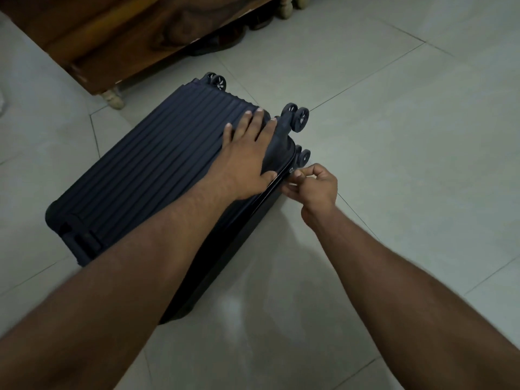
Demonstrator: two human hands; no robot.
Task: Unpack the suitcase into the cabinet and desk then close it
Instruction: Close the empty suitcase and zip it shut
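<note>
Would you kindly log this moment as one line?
left hand pressing suitcase lid | right hand pinching zipper pull | lid down

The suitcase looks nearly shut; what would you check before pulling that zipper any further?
1. Lid lies flat on the suitcase: ok.
2. Left hand presses the lid near the wheels: ok.
3. Right hand pinches the zipper pull: ok.
4. Nothing caught in the seam: cannot tell.
5. Suitcase emptied: cannot tell.
6. Floor beside the zipper side free: ok.
</note>
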